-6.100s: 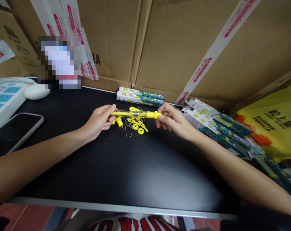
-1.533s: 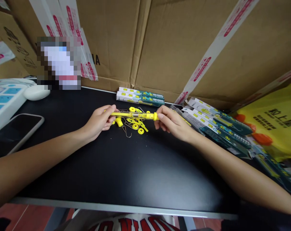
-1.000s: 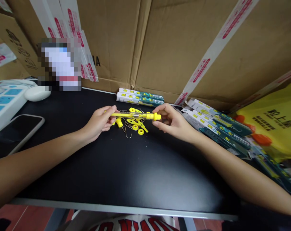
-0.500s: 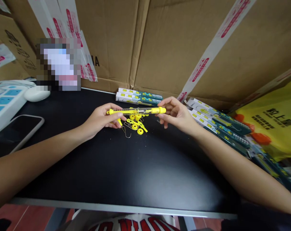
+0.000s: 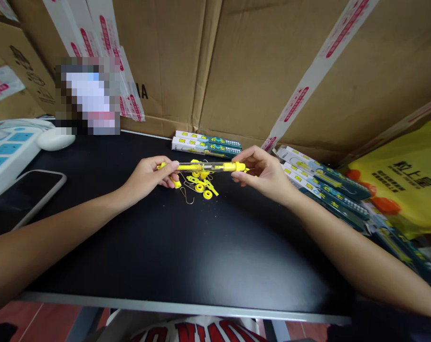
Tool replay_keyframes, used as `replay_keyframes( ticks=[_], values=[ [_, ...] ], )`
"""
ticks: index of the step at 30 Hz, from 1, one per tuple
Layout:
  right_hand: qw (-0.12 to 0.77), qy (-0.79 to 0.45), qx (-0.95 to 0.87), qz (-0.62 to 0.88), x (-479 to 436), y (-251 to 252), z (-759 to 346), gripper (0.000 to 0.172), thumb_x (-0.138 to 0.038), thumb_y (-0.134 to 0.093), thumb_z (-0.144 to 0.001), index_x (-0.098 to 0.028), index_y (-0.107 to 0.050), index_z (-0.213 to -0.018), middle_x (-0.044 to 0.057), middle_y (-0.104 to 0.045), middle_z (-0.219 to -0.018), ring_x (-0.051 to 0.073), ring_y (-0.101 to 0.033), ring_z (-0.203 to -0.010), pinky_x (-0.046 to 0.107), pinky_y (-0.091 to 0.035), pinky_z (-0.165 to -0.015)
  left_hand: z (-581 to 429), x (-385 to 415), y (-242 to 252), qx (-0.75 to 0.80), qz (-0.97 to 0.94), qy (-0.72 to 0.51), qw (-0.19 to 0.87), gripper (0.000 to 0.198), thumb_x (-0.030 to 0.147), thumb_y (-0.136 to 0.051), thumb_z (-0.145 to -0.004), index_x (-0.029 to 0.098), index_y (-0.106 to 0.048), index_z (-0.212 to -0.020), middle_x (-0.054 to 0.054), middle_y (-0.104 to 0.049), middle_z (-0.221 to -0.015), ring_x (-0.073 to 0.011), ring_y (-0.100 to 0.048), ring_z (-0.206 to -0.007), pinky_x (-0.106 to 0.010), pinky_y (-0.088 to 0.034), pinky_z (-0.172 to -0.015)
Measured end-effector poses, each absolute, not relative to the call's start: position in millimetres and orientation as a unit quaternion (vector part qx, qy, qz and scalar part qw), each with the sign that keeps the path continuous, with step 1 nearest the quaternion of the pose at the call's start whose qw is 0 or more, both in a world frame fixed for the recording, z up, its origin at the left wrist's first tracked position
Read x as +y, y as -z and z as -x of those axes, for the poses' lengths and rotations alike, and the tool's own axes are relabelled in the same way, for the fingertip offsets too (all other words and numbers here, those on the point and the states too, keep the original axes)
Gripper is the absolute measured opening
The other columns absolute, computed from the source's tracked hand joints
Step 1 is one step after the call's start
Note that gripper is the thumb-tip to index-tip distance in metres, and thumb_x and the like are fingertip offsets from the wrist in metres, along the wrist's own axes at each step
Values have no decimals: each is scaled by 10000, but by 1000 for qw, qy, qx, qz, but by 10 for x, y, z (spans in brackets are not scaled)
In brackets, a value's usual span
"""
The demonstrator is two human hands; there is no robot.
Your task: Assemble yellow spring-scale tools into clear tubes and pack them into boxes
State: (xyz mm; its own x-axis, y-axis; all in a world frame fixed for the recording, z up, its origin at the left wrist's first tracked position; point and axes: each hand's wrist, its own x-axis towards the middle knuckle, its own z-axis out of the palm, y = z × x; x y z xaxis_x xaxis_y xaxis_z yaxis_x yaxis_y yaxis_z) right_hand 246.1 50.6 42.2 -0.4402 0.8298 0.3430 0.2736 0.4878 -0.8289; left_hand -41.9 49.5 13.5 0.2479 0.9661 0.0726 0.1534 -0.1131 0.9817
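Observation:
A clear tube with yellow parts and a spring inside (image 5: 210, 166) is held level above the black table. My left hand (image 5: 154, 175) grips its left end between thumb and fingers, and a small yellow piece shows beneath those fingers. At the other end, my right hand (image 5: 256, 170) pinches the yellow cap (image 5: 239, 166) with thumb and fingertips. Below and behind the tube lie several loose yellow parts, among them a yellow ring (image 5: 207, 194). Near my left fingers lies a bent metal hook (image 5: 187, 195). The tube partly hides the pile.
Slim printed boxes (image 5: 201, 145) lie behind the hands, with more (image 5: 325, 183) at the right beside a yellow bag (image 5: 397, 180). Far left are a phone (image 5: 25, 199) and a white power strip (image 5: 14, 147). Cardboard boxes (image 5: 251, 71) stand along the table's back.
The tube's left end has dropped slightly and my left fingers have closed in on it. At the right end, a small yellow piece now shows beyond the cap.

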Motion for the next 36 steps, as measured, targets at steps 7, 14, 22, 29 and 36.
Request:
replay_keyframes(
  ticks=[7,14,22,29,36],
  values=[
    [398,-141,-838,346,503,-395,-2496,219,-227,-701,-800,-224,-569,-975,31,-656,-940,146,-626,-735,260,-506,-577,410,482,-137,438,-629,-430,476,319,454,-633,-831,141,-594,-778,-15,-671,-696,-92,-654,-583,-191,-536,-577],
    [397,-185,-820,367,529,-369,-2487,266,-252,-720,-773,-228,-541,-968,14,-634,-886,143,-614,-722,256,-504,-564,403,491,-106,423,-624,-453,475,256,380,-658,-821,147,-609,-915,10,-656,-667,-95,-654,-561,-198,-539,-552],
    [392,-317,-787,357,543,-374,-2491,302,-335,-741,-768,-220,-523,-944,13,-621,-893,131,-620,-744,259,-545,-633,390,495,-103,418,-619,-489,451,262,337,-695,-783,141,-616,-939,7,-662,-648,-95,-634,-520,-208,-528,-523],
    [401,-213,-818,355,521,-375,-2494,257,-288,-732,-775,-229,-559,-956,17,-617,-938,139,-614,-796,246,-550,-640,393,488,-109,418,-617,-491,451,264,332,-695,-779,140,-608,-939,9,-661,-655,-93,-635,-522,-204,-526,-518],
    [400,-203,-821,354,502,-378,-2479,223,-271,-709,-792,-226,-563,-955,19,-624,-945,144,-616,-792,256,-548,-630,361,457,-97,408,-611,-492,467,255,328,-682,-790,158,-566,-940,25,-645,-643,-94,-637,-522,-208,-536,-525]
  ],
)
